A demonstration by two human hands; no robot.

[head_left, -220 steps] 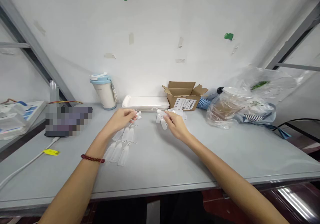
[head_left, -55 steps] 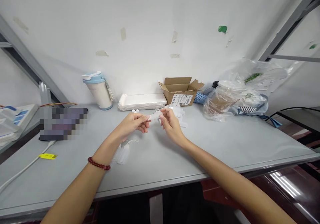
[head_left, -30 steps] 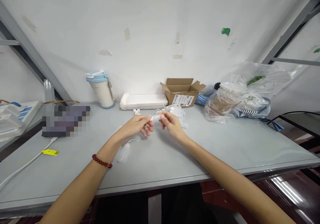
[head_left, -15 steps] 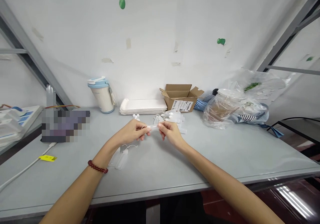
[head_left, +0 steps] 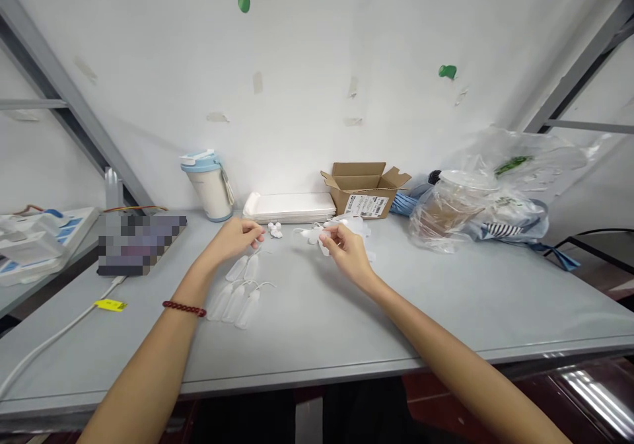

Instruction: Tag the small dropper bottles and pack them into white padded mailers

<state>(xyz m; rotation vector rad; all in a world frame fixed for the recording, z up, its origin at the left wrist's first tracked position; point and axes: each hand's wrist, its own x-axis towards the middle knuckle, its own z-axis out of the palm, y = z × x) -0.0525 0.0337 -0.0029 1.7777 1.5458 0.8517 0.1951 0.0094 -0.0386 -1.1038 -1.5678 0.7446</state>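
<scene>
My left hand (head_left: pixel 238 238) is over the left of the desk, its fingers curled together, with nothing visible in them. Just below it lie two small translucent plastic bottles (head_left: pixel 251 267) with thin white strings. Nearer to me is a row of several more such bottles (head_left: pixel 245 312). Beyond its fingertips sits a small cluster of white round pieces (head_left: pixel 275 230). My right hand (head_left: pixel 349 254) pinches a translucent bottle (head_left: pixel 324 244) between thumb and fingers, partly hidden by them. Behind and beside that hand lies a pile of similar bottles (head_left: pixel 355 224) with white string ends.
At the back stand a white and blue cup (head_left: pixel 211 189), a stack of white flat packets (head_left: pixel 297 207) and an open cardboard box (head_left: pixel 364 196). A plastic bag (head_left: pixel 436 219) is at right. A pixelated dark device (head_left: pixel 143 246) and white cable (head_left: pixel 54 341) lie at left.
My hands have parted; they were together at one translucent piece. The left has moved left, uncovering more bottles there. The right stays near the pile, pinching a bottle. The view has shifted slightly.
</scene>
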